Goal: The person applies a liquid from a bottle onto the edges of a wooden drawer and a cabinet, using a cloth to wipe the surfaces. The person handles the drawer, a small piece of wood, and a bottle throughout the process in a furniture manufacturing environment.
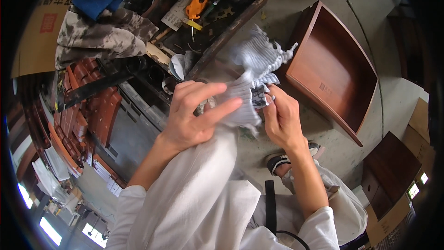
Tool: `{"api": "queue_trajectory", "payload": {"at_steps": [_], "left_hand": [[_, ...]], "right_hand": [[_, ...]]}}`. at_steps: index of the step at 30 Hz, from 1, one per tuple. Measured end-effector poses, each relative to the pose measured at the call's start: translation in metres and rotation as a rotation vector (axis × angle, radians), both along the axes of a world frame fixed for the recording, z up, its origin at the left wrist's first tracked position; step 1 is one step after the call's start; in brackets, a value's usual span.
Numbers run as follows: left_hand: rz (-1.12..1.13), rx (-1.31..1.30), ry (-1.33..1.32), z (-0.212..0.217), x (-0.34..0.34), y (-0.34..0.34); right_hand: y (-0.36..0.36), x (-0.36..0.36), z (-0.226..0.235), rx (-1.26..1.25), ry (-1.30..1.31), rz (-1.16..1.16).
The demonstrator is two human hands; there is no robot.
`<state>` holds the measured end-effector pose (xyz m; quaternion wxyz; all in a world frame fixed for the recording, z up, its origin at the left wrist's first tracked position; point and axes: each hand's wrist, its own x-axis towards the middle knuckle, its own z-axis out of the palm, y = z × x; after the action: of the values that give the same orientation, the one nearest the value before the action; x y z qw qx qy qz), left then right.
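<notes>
A crumpled, ribbed white-and-grey cloth (243,92) with frayed edges hangs in front of me, partly blurred by motion. My right hand (281,115) pinches its right side between thumb and fingers. A small dark patterned patch shows in the folds beside those fingertips; I cannot tell what it is. My left hand (196,113) is over my raised knee (203,157), its fingers apart and two of them stretched toward the cloth's left side. Whether those fingertips touch the cloth cannot be made out.
A reddish-brown wooden drawer (340,71) lies on the concrete floor at the right. Ahead stands a dark wooden tool tray (231,32) with an orange-handled tool (199,2) inside. Camouflage cloth (101,37) drapes at the left, above stacked brown wooden parts (95,115). My shoe (277,159) is below.
</notes>
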<state>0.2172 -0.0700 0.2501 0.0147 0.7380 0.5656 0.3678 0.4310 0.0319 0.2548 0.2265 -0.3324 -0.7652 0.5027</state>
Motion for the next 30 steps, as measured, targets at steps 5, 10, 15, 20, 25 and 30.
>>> {"api": "queue_trajectory", "payload": {"at_steps": [5,10,15,20,25,30], "left_hand": [[0.066,-0.303,-1.148,-0.020,0.012,0.003],[-0.263,-0.560,-1.399,-0.013,0.019,0.022],[-0.253,-0.608,-1.409,-0.017,0.017,0.012],[-0.187,-0.624,-1.361,-0.010,0.026,0.016],[-0.140,-0.676,-1.234,-0.016,0.016,-0.002],[0.127,-0.880,-1.241,-0.035,-0.009,-0.049]], "right_hand": [[0.003,0.005,0.007,0.129,0.050,0.081],[0.002,0.005,0.010,0.118,0.051,0.164],[0.008,0.006,0.008,0.120,0.105,0.160],[-0.001,0.003,0.003,0.059,0.122,0.129],[0.019,0.020,0.015,0.035,0.019,0.300],[0.076,0.068,0.046,-0.118,0.389,-0.131]]}}
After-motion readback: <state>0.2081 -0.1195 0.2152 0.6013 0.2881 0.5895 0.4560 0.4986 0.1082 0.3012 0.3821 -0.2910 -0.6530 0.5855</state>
